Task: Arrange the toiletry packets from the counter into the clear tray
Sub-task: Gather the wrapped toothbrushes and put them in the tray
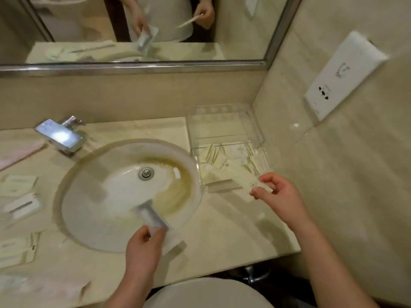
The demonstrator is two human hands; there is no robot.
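Note:
The clear tray [259, 133] sits on the counter's back right corner with several pale packets [224, 155] lying in its near half. My right hand [278, 194] pinches a long pale packet [240, 177] whose far end reaches over the tray's front edge. Over the sink's near side, my left hand [143, 245] grips a blurred grey-white packet [151, 215]. More packets [21, 206] lie on the counter left of the sink, and others [17, 250] nearer the front edge.
A round white sink [100, 230] fills the counter's middle, with a chrome tap [61, 136] behind it. A mirror runs along the back wall. The right wall carries a white socket plate [342, 74]. A pink item [20, 155] lies at far left.

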